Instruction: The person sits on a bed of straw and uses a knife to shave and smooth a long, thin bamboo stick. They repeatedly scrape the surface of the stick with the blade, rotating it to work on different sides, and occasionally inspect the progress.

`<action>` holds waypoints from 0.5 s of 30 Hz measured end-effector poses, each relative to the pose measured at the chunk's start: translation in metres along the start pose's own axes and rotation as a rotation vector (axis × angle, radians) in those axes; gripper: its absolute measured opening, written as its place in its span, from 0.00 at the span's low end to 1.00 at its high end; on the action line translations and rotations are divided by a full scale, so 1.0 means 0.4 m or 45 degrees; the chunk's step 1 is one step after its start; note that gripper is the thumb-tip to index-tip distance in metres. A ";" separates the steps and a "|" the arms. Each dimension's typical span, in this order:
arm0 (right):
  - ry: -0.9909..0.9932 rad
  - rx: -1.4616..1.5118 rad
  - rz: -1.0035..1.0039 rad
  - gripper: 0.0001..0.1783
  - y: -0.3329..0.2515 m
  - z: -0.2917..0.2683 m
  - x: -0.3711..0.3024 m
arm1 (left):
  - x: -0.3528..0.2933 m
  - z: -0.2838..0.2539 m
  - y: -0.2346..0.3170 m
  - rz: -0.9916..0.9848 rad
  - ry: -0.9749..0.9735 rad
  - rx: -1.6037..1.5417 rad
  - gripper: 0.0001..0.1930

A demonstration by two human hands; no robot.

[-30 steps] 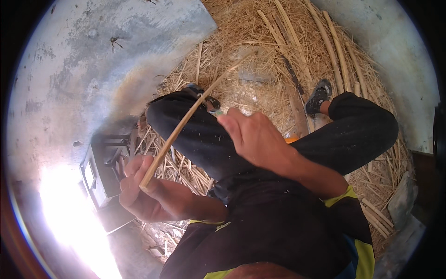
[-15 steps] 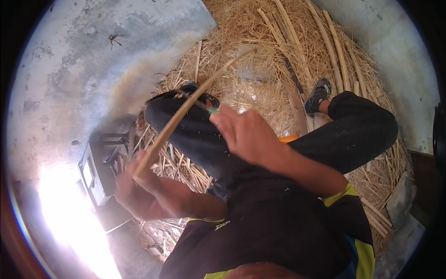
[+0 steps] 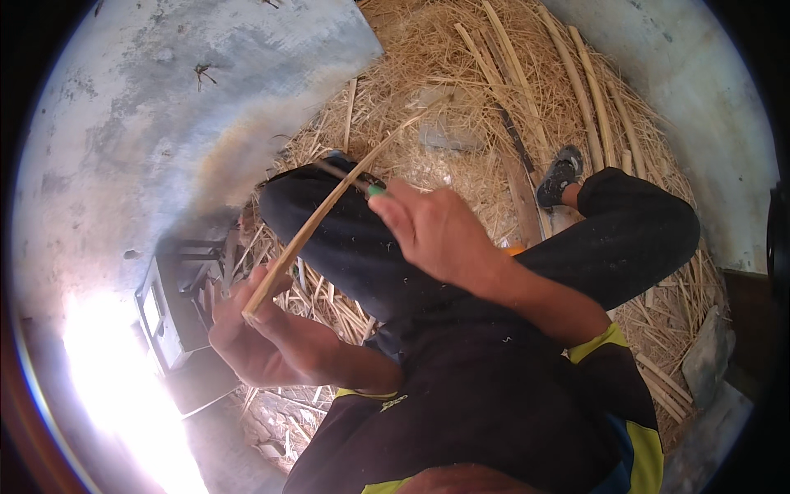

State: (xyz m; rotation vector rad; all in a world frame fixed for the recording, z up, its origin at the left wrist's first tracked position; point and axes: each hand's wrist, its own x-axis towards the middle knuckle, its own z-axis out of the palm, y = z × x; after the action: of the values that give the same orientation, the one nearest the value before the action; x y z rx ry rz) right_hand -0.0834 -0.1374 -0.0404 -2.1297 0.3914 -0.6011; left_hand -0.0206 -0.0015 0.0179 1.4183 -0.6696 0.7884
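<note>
My left hand (image 3: 276, 337) is closed around the lower part of a long, thin, pale wooden strip (image 3: 321, 214), probably bamboo. The strip slants up and away to the right, over my bent left leg. In my right hand (image 3: 436, 235) is a knife (image 3: 376, 190) with a green part at its handle. Its narrow blade points left and crosses the strip about midway; the blade is partly blurred, and whether it touches the wood I cannot tell. Most of the knife's handle is hidden by my fingers.
Straw-like shavings (image 3: 420, 41) cover the floor. Long wooden strips (image 3: 591, 90) lie at the far right along a wall. A flat stone (image 3: 451, 136) rests ahead of me. A dark box-like object (image 3: 185, 317) stands at left, and a stone slab (image 3: 708, 346) leans at right.
The strip has shifted slightly, its near end a little to the right and its far end lower. The left hand has moved slightly right with it; the knife remains across the strip.
</note>
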 end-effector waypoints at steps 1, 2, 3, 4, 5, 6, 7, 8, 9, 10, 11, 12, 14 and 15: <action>0.046 -0.068 -0.023 0.25 0.013 0.009 -0.001 | 0.000 0.007 0.005 -0.008 0.014 0.033 0.10; 0.092 -0.137 -0.047 0.25 0.041 0.030 -0.006 | 0.000 0.015 0.011 -0.015 0.028 0.066 0.10; 0.087 -0.138 0.085 0.25 0.066 0.034 0.001 | 0.000 0.018 0.016 -0.022 0.038 0.100 0.09; 0.083 -0.139 0.216 0.25 0.085 0.036 0.010 | 0.002 0.011 0.013 -0.019 0.006 0.134 0.10; 0.057 -0.133 0.208 0.25 0.093 0.034 -0.001 | 0.005 -0.005 0.004 -0.016 -0.025 0.167 0.11; 0.033 -0.129 0.190 0.24 0.084 0.028 0.000 | 0.010 -0.010 -0.008 -0.008 -0.048 0.199 0.12; -0.008 -0.115 0.173 0.24 0.062 0.022 -0.002 | 0.009 -0.012 -0.010 -0.003 -0.034 0.170 0.13; -0.004 -0.104 0.082 0.23 0.028 0.013 -0.001 | 0.006 -0.014 -0.011 0.002 -0.021 0.142 0.13; 0.001 -0.083 0.061 0.23 0.029 0.017 -0.001 | 0.002 -0.009 -0.007 0.000 -0.015 0.097 0.13; 0.004 -0.062 0.039 0.22 0.038 0.026 -0.001 | 0.000 -0.004 -0.003 0.014 -0.003 0.101 0.13; 0.008 -0.041 0.015 0.22 0.052 0.038 -0.004 | 0.000 -0.004 -0.004 -0.001 0.002 0.134 0.13; 0.046 -0.220 -0.029 0.19 0.102 0.048 0.006 | 0.001 -0.003 -0.003 -0.010 0.000 0.164 0.14; -0.052 -0.189 0.186 0.19 0.112 0.030 0.029 | 0.007 -0.007 -0.002 -0.037 0.034 0.210 0.12; -0.110 -0.165 0.296 0.19 0.113 0.030 0.032 | 0.009 -0.012 -0.002 -0.056 0.058 0.238 0.11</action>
State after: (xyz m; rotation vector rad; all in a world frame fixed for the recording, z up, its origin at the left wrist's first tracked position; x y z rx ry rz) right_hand -0.0689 -0.1616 -0.0799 -2.1832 0.6339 -0.3572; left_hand -0.0182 0.0035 0.0200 1.5735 -0.5387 0.8639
